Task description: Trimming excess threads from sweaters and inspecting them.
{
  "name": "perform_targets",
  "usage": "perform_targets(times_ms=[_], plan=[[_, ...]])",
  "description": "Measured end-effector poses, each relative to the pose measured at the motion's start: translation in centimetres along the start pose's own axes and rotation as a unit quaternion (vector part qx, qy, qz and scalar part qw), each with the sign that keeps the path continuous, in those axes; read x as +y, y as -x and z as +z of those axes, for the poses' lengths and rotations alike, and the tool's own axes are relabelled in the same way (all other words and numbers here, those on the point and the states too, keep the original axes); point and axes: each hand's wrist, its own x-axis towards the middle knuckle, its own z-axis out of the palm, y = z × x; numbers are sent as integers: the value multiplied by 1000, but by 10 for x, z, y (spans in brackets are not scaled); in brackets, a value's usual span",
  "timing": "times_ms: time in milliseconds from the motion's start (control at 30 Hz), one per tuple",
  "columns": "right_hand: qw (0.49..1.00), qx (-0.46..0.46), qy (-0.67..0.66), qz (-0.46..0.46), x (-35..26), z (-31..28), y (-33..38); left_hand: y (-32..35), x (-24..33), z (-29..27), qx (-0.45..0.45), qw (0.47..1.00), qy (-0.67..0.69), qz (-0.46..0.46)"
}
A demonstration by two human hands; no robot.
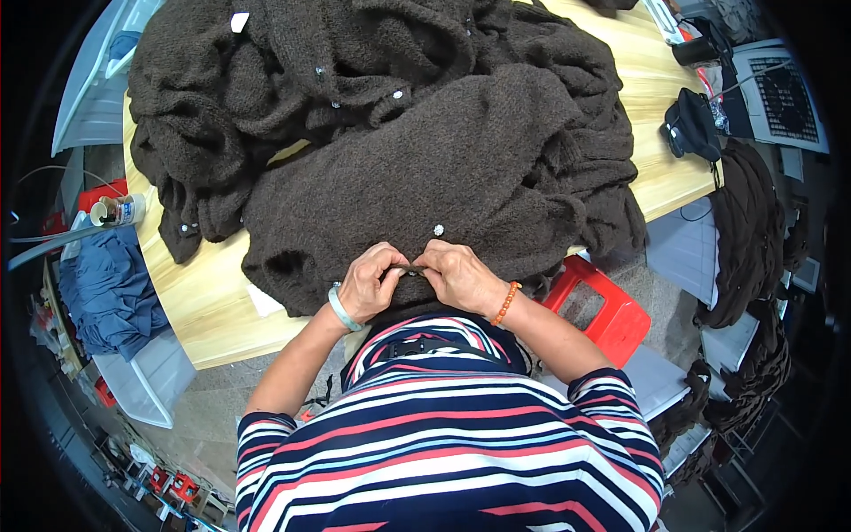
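Observation:
A dark brown knitted garment (381, 177) lies on the table right in front of me, its near edge close to my body. My left hand (368, 284), a pale bangle at its wrist, pinches that edge between thumb and fingers. From the other side my right hand (461, 279), wearing an orange bead bracelet, pinches the same edge. Between the fingertips is a short stretch of knit with a small shiny spot that I cannot make out clearly. Just beyond the hands, a sparkly round button (439, 230) sits on the knit.
More brown knitwear (292, 53) with sparkly buttons is heaped across the wooden table (191, 297). A small jar (124, 210) stands at the left edge, near blue cloth (111, 288). A red stool (612, 310) is at right. A black pouch (691, 126) lies on the table's right side.

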Motion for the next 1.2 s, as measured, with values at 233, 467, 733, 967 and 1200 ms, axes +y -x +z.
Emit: perform_targets(times_ms=[233, 467, 733, 967, 1200], plan=[[998, -48, -22, -17, -2, -10, -4, -4, 4, -11, -40, 997, 54, -21], [992, -58, 73, -79, -2, -1, -1, -9, -1, -17, -93, 995, 38, -15], [987, -116, -86, -74, 5, -24, -15, -16, 10, -22, -97, 991, 71, -56], [981, -122, -152, 18, -1, -21, -13, -19, 10, -23, -66, 991, 85, -85], [986, -82, -133, 49, -6, -12, -8, -13, 10, -16, -55, 986, 73, -137]])
